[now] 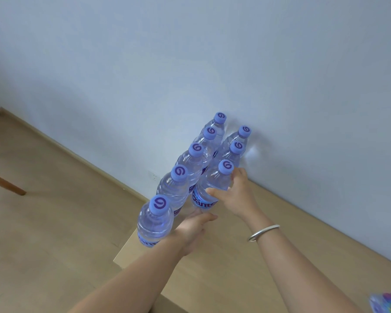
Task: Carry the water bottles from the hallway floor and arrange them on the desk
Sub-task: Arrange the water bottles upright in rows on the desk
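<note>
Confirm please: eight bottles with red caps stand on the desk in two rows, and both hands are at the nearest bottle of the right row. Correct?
Only the colour is wrong. In the head view the caps are purple. Eight bottles in two rows on the desk, left hand and right hand at the nearest right-row bottle: correct.

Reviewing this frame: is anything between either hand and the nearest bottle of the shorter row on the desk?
Nothing visible. The right hand already touches the clear plastic water bottle with the purple cap, nearest in the three-bottle row on the light wooden desk. The left hand reaches its base unobstructed.
</note>
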